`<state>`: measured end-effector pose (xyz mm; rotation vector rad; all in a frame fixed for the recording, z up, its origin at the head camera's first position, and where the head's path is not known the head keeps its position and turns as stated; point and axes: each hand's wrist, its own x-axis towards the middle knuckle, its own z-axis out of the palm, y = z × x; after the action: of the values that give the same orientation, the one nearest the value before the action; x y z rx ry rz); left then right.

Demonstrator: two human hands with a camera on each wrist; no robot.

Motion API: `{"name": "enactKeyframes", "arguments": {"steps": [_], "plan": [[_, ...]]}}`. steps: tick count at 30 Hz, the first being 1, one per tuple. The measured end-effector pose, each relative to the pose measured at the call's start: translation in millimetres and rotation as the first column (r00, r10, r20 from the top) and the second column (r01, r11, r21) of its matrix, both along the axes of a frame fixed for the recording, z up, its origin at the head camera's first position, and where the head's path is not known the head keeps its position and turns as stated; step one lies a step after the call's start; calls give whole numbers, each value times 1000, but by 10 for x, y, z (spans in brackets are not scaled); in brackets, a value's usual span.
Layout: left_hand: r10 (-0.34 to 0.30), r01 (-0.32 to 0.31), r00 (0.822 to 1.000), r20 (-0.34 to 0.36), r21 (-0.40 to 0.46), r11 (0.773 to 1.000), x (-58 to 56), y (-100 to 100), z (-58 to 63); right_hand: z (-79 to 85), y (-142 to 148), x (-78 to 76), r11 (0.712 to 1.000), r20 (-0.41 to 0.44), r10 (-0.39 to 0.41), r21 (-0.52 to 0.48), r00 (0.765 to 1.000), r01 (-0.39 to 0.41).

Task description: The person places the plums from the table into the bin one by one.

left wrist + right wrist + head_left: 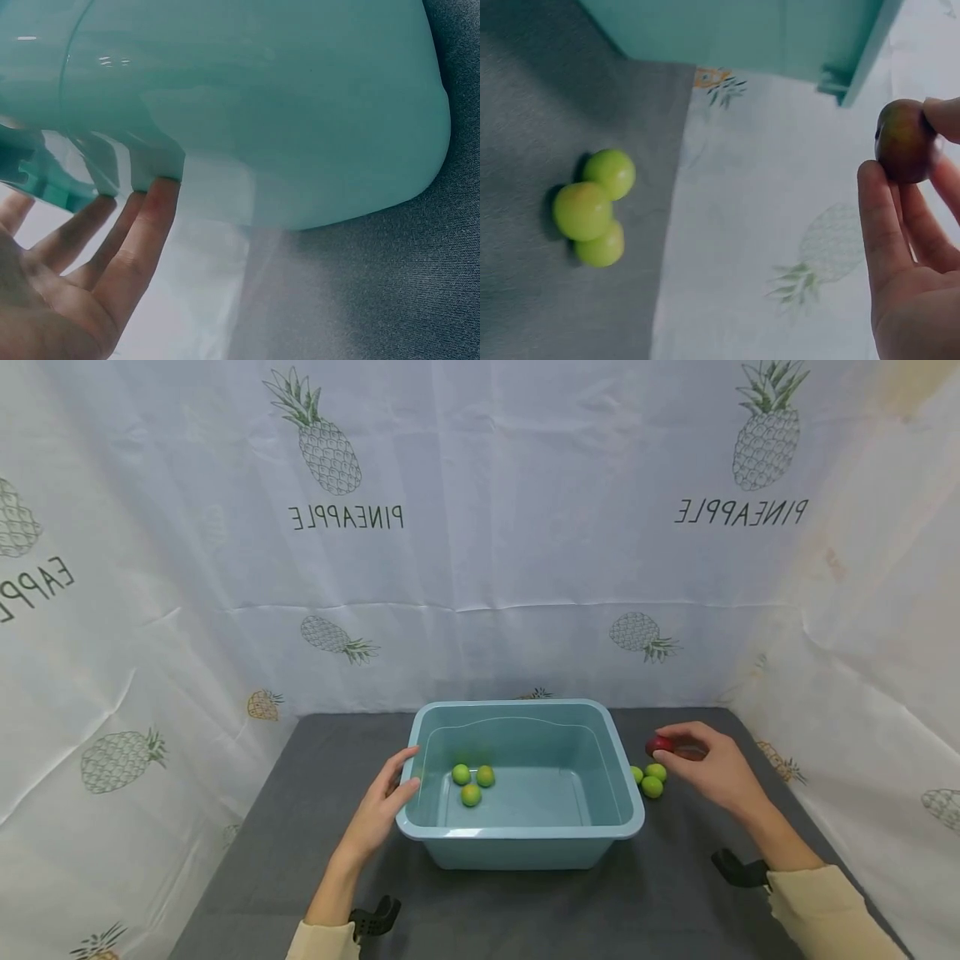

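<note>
Left hand (378, 810) touching the tub (521, 832), right hand (712, 768) pinching a red fruit (657, 745).
Left fingers are lying apart at the tub's left rim; three green fruits (471, 795) are sitting inside, three other green fruits (652, 787) on the desk (285, 860) just right. Right fingers are clamping the roundish red fruit beyond them, the tub lying to its left.

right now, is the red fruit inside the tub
No, the right hand pinches the red fruit outside the tub.
</note>
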<state>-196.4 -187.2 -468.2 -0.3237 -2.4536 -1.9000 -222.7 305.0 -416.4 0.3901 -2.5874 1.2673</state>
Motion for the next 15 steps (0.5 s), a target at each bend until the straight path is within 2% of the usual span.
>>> {"name": "enactKeyframes", "arguments": {"steps": [15], "plan": [[-6,6,1000,9,0,1000,13,1,10,436,-254,114,998,-13,65,-19,998,-65]]}}
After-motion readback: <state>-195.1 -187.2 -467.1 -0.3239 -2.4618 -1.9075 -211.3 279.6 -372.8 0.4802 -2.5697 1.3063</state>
